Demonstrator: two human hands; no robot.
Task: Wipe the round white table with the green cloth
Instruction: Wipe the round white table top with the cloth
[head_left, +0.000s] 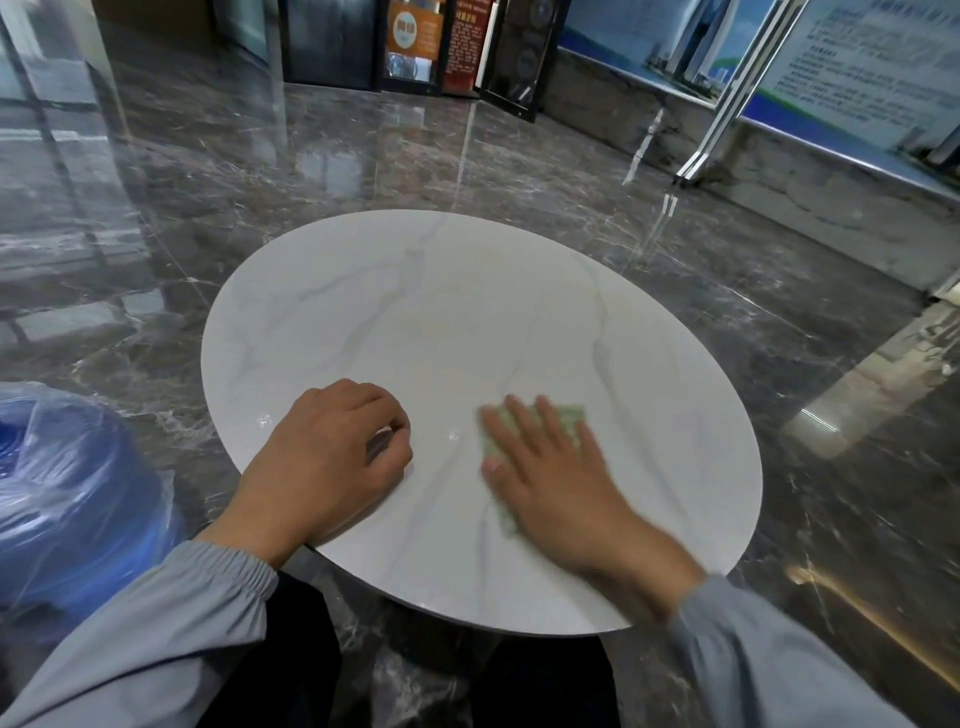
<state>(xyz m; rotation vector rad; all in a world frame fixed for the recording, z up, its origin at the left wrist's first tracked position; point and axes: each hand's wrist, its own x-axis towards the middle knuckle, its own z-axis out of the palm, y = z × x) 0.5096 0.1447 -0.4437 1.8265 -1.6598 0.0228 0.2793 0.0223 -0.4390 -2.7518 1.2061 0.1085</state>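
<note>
The round white table (467, 312) with faint grey veins fills the middle of the view. My right hand (550, 478) lies flat with straight fingers on the green cloth (569, 423) at the table's near right part; the cloth shows only at the fingertips and beside the thumb. The hand is motion-blurred. My left hand (332, 457) rests on the near left part of the tabletop with its fingers curled under, holding nothing.
Glossy dark marble floor (260, 171) surrounds the table. A blue water jug wrapped in plastic (67, 499) stands at the left, close to my left sleeve. Display boards and a metal frame (727, 104) line the right wall. Dark cabinets (415, 47) stand at the back.
</note>
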